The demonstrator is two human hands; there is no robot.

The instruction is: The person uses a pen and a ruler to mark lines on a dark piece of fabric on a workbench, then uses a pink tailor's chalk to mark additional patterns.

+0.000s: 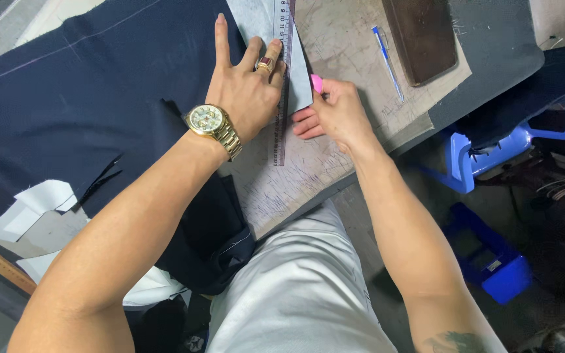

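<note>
Marking along the ruler on grey fabric

My left hand (246,91) lies flat and spread, pinning the ruler (283,78) onto the grey piece (256,16) beside the navy cloth (86,98) on the bench (335,39). My right hand (335,114) pinches a pink chalk (316,83) at the ruler's edge. I judge it best to press evenly so the ruler doesn't slip, keeping the chalk tight against it.

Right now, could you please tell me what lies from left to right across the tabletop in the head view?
Dark navy fabric → left hand → long grey ruler → right hand pinching pink chalk → blue-and-white pen → dark brown rectangular slab.
</note>
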